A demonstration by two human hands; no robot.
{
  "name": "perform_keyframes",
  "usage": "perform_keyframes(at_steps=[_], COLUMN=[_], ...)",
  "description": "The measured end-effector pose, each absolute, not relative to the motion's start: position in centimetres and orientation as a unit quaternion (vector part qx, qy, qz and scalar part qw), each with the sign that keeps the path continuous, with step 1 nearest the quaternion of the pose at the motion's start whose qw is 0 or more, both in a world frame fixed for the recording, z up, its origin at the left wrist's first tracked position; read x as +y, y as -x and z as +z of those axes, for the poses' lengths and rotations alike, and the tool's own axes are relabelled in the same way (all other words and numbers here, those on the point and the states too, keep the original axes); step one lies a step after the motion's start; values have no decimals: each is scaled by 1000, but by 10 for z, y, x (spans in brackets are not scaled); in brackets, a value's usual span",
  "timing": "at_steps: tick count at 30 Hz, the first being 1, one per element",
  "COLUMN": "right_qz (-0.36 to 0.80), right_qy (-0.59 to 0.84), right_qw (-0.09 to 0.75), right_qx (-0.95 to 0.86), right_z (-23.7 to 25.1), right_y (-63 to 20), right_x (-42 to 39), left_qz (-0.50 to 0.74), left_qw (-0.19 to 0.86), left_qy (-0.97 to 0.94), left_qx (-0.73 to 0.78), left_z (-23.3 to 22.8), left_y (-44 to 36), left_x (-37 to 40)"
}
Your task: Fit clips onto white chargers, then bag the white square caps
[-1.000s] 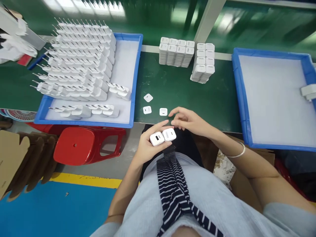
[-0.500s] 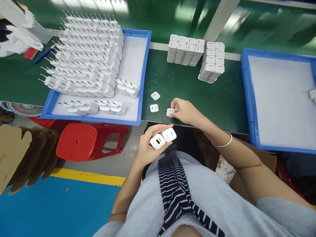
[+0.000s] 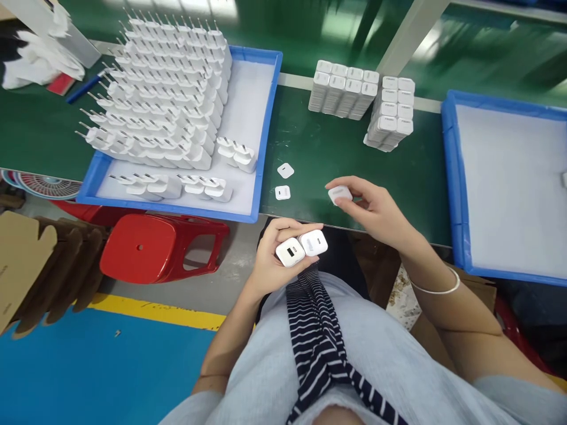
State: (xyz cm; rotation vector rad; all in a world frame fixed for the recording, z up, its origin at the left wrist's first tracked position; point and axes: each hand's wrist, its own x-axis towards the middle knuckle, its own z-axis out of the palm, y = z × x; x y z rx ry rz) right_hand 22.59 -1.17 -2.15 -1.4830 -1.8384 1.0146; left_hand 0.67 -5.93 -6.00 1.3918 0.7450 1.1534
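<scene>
Head view: L hand [image 3: 277, 260] at 6 o'clock of frame centre, below the near edge of the green surface [image 3: 398, 177], grip closed round 2 white chargers [image 3: 302, 248] side by side, port faces up. R hand [image 3: 376, 209] at 3 o'clock of the L, over the surface edge, thumb + fingertips pinching 1 small white cap [image 3: 340, 193], lifted clear of the surface. 2 more caps [image 3: 283, 182] lie flat on the surface at 9 o'clock of the R hand, near each other, not touching. Blue tray [image 3: 261, 147] at 10 o'clock carries stacked rows of white pronged chargers [image 3: 163, 100]. 2 blocks of packed white units [image 3: 363, 100] at 12 o'clock. 2nd blue tray [image 3: 449, 177] at 3 o'clock. Red stool [image 3: 150, 248] at 9 o'clock, on the floor. Bangle [image 3: 436, 286] on R wrist.
</scene>
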Motion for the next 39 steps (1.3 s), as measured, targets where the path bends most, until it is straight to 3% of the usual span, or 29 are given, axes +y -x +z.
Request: perform_keyframes(at_steps=[9,18,32,39], right_qz=[349,478,494,495], right_qy=[526,434,346,364], right_qw=[410,195,189,147], right_qx=[-658,-738,-775,-775], right_z=[14,28,28,31], right_y=[-226,-236,-238,-235], right_x=[-34,-37,-33,-33], left_qz=[427,415,373,368], left_qw=[630,599,617,617], left_qy=[-567,-592,-600,-600], left_qx=[315,344,347,351], left_z=[-52,-41,-40,-44], left_y=[-28,-42,-48,-48], left_x=[-54,-53,-53,-55])
